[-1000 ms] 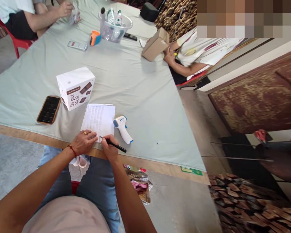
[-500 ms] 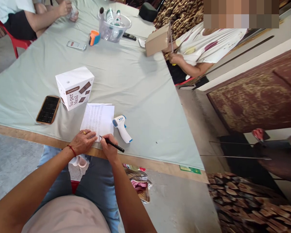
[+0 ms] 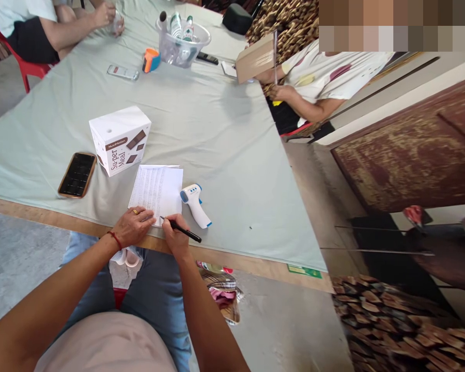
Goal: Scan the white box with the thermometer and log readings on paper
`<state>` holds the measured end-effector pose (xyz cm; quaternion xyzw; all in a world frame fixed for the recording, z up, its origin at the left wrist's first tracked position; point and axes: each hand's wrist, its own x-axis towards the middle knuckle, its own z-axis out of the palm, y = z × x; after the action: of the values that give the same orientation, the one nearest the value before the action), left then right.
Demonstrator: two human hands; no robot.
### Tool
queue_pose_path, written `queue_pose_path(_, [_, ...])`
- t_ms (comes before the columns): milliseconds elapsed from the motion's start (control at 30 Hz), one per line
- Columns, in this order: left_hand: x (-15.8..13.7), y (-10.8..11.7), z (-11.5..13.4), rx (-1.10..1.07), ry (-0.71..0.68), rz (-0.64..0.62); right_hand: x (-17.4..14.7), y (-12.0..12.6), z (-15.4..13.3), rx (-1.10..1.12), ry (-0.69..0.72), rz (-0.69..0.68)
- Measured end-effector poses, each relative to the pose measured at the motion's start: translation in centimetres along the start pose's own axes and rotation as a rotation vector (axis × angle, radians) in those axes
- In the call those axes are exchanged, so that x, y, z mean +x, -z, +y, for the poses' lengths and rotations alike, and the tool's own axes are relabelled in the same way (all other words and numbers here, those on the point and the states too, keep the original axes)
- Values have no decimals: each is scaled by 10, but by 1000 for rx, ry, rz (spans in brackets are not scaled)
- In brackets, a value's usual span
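A sheet of paper [image 3: 166, 188] with columns of small handwriting lies near the table's front edge. My left hand [image 3: 135, 226] rests flat on its lower left corner, fingers stretched out. Pinched in my right hand [image 3: 175, 233] is a black pen [image 3: 186, 231], its tip at the lower part of the sheet. Just right of the paper lies a white and blue infrared thermometer [image 3: 195, 205]. Behind the paper stands a white box [image 3: 120, 139] printed "Super Meal". A smartphone [image 3: 77, 175] with a dark screen is to the left of that box.
Farther back on the cloth-covered table [image 3: 225, 165] are a clear plastic basket [image 3: 184, 51] of bottles, an orange and blue object [image 3: 151, 60] and a transparent flat pack [image 3: 123, 72]. A person at the right holds a cardboard box [image 3: 256, 58]; another person sits at the far left.
The pen and my right hand have shifted slightly to the right over the paper. My left hand stays put. The person at the right has tilted the cardboard box.
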<state>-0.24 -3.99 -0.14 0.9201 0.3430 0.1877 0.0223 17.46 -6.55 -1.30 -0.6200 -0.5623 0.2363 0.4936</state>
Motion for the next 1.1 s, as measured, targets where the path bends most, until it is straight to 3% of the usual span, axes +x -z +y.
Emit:
queue_pose_path(167, [0,1,0,-8,12,-17,-1,0,2,-3,13,-19])
queue_pose_path(300, [-1,1,0,-1,-3,6,-3,0,2,-9,49,51])
queue_pose_path(433, [0,2,-1,-15,-15,24,3,4,4,-47,177,62])
queue_pose_path(733, [-8,10,1,-182,40,39,37,20,22,-567,401,-185])
queue_pose_path(833, [-12,14,-14,-339,226,93,35,27,27,-554,448,-155])
queue_pose_path(900, [-8,20,-36,-398,510,300,31,33,31,-533,428,-38])
queue_pose_path(1000, [8,35,-81,-348,904,712,30,41,35,-595,264,111])
queue_pose_path(1067, [21,48,-110,-376,1008,756,33,44,36,-671,125,101])
queue_pose_path(1100, [28,53,-121,-428,1037,715,36,44,36,-707,64,65])
